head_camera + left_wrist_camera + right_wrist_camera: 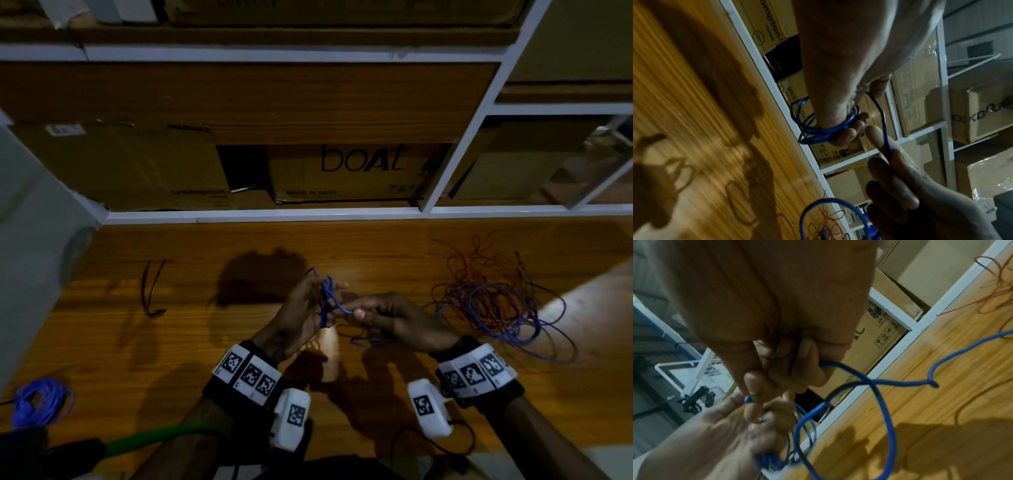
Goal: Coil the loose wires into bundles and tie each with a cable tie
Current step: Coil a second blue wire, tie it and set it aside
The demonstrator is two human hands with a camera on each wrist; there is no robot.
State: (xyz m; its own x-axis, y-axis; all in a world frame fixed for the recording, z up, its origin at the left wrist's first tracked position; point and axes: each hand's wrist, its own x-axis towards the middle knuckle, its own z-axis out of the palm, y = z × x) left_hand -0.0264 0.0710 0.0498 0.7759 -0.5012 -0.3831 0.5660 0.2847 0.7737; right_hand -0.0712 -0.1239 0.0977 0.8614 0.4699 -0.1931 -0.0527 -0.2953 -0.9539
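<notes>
From the head view, we had the blue wire (328,297) above the wooden table (205,342), straight in front of the "boAt" carton (346,171) on the shelf. Our left hand (301,315) was curled round a small coil of it, and our right hand (394,320) pinched the running length beside the coil. The tangle of loose wires (493,301) lay on the table to the right of the coil, a finished blue bundle (41,402) well to its left, and a thin dark strip (152,291), possibly a cable tie, also to its left. That carton read "boAt" and "MADE IN INDIA".

In the left wrist view, several turns of the coil (818,129) sat round our left fingers (846,134), with one strand running down into the right-hand fingers (892,162). A carton (770,29) behind the coil read "ompton" and "13W".

In the right wrist view, our right thumb and forefinger nipped the wire (885,426) just above the coil, and slack looped below. We judged it best to keep each turn the same size, feed the slack without kinks, and hold the turns tight until tied.
</notes>
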